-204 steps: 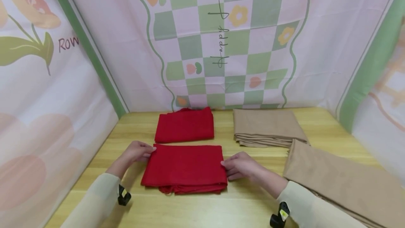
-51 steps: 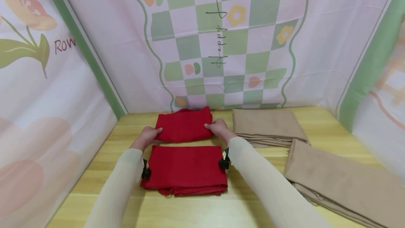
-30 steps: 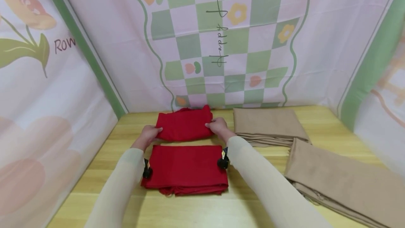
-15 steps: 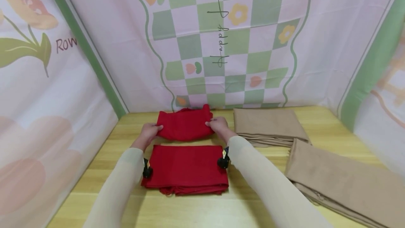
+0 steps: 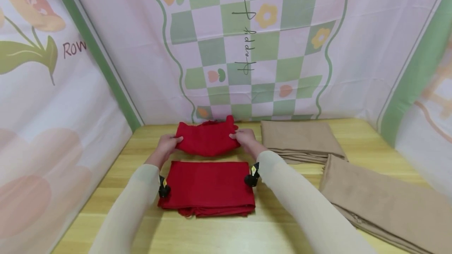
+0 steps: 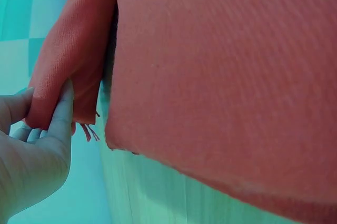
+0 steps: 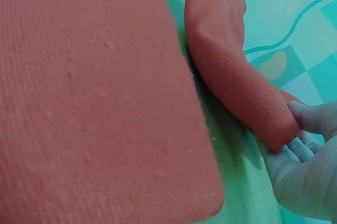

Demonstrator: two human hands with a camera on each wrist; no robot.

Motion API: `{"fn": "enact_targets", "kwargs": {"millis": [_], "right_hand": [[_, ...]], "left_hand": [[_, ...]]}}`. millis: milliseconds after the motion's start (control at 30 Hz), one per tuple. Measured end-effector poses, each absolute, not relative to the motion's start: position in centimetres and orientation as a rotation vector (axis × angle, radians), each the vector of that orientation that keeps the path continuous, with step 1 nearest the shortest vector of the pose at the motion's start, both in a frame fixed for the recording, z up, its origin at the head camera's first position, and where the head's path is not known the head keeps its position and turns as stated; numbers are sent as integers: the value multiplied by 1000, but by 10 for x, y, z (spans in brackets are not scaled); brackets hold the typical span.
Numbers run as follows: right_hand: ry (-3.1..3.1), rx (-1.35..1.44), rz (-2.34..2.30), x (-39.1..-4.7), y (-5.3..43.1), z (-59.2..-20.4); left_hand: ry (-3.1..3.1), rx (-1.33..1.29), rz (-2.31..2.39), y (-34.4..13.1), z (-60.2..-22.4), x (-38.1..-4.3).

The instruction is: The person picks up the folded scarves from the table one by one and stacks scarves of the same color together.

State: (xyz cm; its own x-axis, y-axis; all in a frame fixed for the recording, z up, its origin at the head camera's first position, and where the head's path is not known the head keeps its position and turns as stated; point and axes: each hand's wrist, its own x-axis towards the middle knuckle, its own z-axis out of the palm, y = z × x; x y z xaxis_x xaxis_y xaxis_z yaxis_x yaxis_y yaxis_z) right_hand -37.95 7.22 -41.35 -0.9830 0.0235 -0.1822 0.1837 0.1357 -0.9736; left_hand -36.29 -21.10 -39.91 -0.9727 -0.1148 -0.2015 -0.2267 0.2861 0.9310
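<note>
At the back left of the table, a folded red scarf [image 5: 206,139] sags in the middle between my two hands. My left hand [image 5: 166,144] pinches its left end, thumb on top; in the left wrist view, loose fringe threads [image 6: 90,131] hang by those fingers. The right end is pinched by my right hand [image 5: 244,137], with the thumb on the upper face and the other fingers beneath, as the right wrist view shows. A second folded red scarf [image 5: 210,185] lies flat in front, below both wrists, its layers uneven along the near edge.
Two folded beige cloths lie to the right: one at the back [image 5: 298,136], a larger one [image 5: 385,203] reaching past the right edge of view. The wooden table [image 5: 219,236] is bordered by a patterned curtain [image 5: 240,50] at back and sides.
Both hands have gone from the front red scarf to the back one. Over the last second they have raised its ends slightly, and its middle sags more.
</note>
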Motion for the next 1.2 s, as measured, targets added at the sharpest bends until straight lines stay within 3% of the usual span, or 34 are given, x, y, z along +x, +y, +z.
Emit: {"fn": "enact_targets", "kwargs": {"millis": [1200], "right_hand": [[2119, 175, -2068, -365, 76, -385]], "left_hand": [[2306, -269, 1934, -202, -380, -353]]}}
